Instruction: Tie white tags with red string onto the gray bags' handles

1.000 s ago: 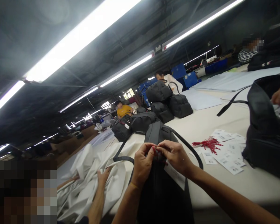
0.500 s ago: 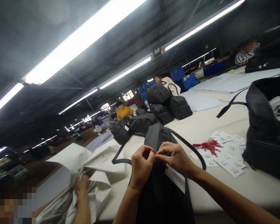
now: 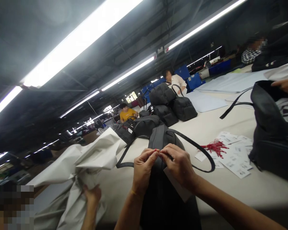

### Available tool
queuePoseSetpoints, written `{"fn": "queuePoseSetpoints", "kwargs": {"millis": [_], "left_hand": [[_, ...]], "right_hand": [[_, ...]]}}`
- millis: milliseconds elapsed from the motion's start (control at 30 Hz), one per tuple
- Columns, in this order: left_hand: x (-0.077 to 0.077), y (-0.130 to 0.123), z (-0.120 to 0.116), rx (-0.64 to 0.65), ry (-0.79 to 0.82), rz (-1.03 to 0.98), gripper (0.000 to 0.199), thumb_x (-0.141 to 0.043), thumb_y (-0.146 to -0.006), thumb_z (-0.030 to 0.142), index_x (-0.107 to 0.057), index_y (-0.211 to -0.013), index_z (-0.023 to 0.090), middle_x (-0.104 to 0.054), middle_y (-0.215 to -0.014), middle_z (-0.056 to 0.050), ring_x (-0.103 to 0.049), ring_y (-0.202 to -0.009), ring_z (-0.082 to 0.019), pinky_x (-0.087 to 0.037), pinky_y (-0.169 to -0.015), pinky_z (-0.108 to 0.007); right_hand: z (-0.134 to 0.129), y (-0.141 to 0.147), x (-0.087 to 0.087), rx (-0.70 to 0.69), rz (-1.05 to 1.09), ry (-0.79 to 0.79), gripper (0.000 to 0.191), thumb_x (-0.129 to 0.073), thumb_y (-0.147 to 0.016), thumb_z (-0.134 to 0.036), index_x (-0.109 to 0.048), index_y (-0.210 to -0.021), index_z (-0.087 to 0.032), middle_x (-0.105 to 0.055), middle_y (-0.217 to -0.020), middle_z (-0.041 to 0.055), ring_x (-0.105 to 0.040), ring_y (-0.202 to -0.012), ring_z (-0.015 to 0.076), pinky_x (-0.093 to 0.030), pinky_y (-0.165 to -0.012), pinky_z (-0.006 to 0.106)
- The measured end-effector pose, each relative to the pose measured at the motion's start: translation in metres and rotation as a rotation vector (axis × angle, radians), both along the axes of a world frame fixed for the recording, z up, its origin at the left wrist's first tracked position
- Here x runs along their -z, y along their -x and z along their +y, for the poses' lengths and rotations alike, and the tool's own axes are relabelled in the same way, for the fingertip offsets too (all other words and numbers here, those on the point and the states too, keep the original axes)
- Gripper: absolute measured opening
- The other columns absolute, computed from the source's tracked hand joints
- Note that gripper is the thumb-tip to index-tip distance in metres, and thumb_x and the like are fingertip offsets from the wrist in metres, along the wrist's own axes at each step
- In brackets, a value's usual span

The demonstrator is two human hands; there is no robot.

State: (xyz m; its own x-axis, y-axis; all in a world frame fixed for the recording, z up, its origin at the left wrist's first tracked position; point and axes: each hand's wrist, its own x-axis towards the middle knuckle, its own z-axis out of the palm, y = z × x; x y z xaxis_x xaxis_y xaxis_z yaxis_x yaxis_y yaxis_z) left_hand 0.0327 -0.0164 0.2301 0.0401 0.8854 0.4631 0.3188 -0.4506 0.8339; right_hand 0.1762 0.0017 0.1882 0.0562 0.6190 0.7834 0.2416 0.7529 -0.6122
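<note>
Black bag (image 3: 166, 201) lies at six o'clock; left hand (image 3: 143, 167) grip pinches red bit (image 3: 156, 150); right hand (image 3: 180, 164) grip is pinched closed, contents hidden. Red cords (image 3: 216, 147): three o'clock.

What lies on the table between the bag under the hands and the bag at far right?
Red cords and white printed cards lie there, partly overlapping, as the head view shows.

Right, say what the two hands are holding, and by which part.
The left hand pinches a red bit, the right hand pinching close beside; fingers hide which part.
</note>
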Motion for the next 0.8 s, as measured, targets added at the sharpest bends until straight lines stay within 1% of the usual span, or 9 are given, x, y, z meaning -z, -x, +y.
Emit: {"fn": "queuePoseSetpoints", "kwargs": {"millis": [67,167,233,400,533,600,667,733,800], "left_hand": [[0.002,0.0,0.0,-0.06,-0.084,0.066,0.016,-0.068,-0.084,0.032,-0.077,-0.091,0.021,-0.065,-0.091,-0.004,-0.06,-0.088,-0.018,-0.046,-0.08,-0.025],[0.005,-0.003,-0.003,-0.134,-0.219,0.195,0.013,-0.068,-0.084,0.028,-0.078,-0.093,0.024,-0.066,-0.09,-0.004,-0.061,-0.087,-0.018,-0.047,-0.08,-0.026],[0.006,-0.005,-0.006,-0.155,-0.287,0.239,0.014,-0.068,-0.084,0.025,-0.078,-0.093,0.025,-0.067,-0.089,-0.004,-0.062,-0.085,-0.018,-0.048,-0.079,-0.026],[0.01,-0.009,-0.007,-0.204,-0.39,0.28,0.012,-0.067,-0.084,0.021,-0.077,-0.09,0.024,-0.066,-0.085,-0.004,-0.062,-0.081,-0.018,-0.048,-0.076,-0.027],[0.013,-0.009,-0.005,-0.238,-0.478,0.338,0.008,-0.067,-0.083,0.02,-0.074,-0.085,0.021,-0.064,-0.082,-0.003,-0.061,-0.078,-0.017,-0.048,-0.075,-0.027],[0.012,-0.006,-0.004,-0.23,-0.441,0.339,0.007,-0.067,-0.083,0.021,-0.073,-0.083,0.02,-0.064,-0.081,-0.002,-0.061,-0.077,-0.016,-0.048,-0.073,-0.025],[0.009,-0.003,-0.002,-0.187,-0.327,0.303,0.008,-0.067,-0.084,0.023,-0.073,-0.083,0.019,-0.064,-0.083,-0.002,-0.061,-0.078,-0.015,-0.048,-0.073,-0.025],[0.005,0.0,-0.001,-0.119,-0.189,0.245,0.01,-0.067,-0.084,0.027,-0.073,-0.083,0.019,-0.065,-0.084,-0.003,-0.062,-0.08,-0.015,-0.047,-0.074,-0.024],[0.002,0.004,0.001,-0.049,-0.071,0.187,0.013,-0.069,-0.082,0.031,-0.074,-0.083,0.018,-0.066,-0.086,-0.004,-0.062,-0.082,-0.016,-0.047,-0.075,-0.025]], "right_hand": [[0.001,0.0,0.0,-0.117,0.1,0.148,0.026,-0.056,-0.096,-0.037,-0.067,-0.081,-0.02,-0.063,-0.079,0.0028,-0.058,-0.073,0.0163,-0.043,-0.066,0.028],[0.005,-0.003,-0.002,-0.316,0.246,0.375,0.034,-0.062,-0.088,-0.05,-0.069,-0.08,-0.018,-0.063,-0.072,0.0027,-0.056,-0.064,0.0155,-0.044,-0.057,0.027],[0.007,-0.005,-0.005,-0.385,0.29,0.45,0.041,-0.067,-0.081,-0.057,-0.071,-0.079,-0.016,-0.064,-0.07,0.0038,-0.055,-0.061,0.0154,-0.044,-0.054,0.026],[0.008,-0.01,-0.011,-0.425,0.294,0.498,0.04,-0.073,-0.075,-0.055,-0.073,-0.074,-0.015,-0.064,-0.068,0.0047,-0.056,-0.059,0.0149,-0.044,-0.049,0.024],[0.009,-0.014,-0.01,-0.455,0.221,0.447,0.032,-0.071,-0.077,-0.047,-0.074,-0.07,-0.015,-0.064,-0.073,0.0048,-0.059,-0.064,0.0159,-0.046,-0.051,0.023],[0.011,-0.016,-0.009,-0.451,0.162,0.429,0.03,-0.069,-0.079,-0.045,-0.076,-0.071,-0.016,-0.066,-0.076,0.0049,-0.061,-0.068,0.0167,-0.047,-0.056,0.024],[0.014,-0.019,-0.009,-0.434,0.143,0.421,0.03,-0.067,-0.082,-0.044,-0.077,-0.077,-0.017,-0.067,-0.078,0.0047,-0.062,-0.072,0.0171,-0.048,-0.062,0.026],[0.017,-0.021,-0.009,-0.43,0.162,0.389,0.029,-0.065,-0.084,-0.044,-0.077,-0.089,-0.018,-0.069,-0.089,0.0051,-0.063,-0.081,0.0181,-0.05,-0.069,0.027],[0.02,-0.022,-0.008,-0.507,0.157,0.36,0.03,-0.064,-0.085,-0.043,-0.076,-0.1,-0.019,-0.068,-0.1,0.0054,-0.063,-0.09,0.0194,-0.05,-0.075,0.028]]}}
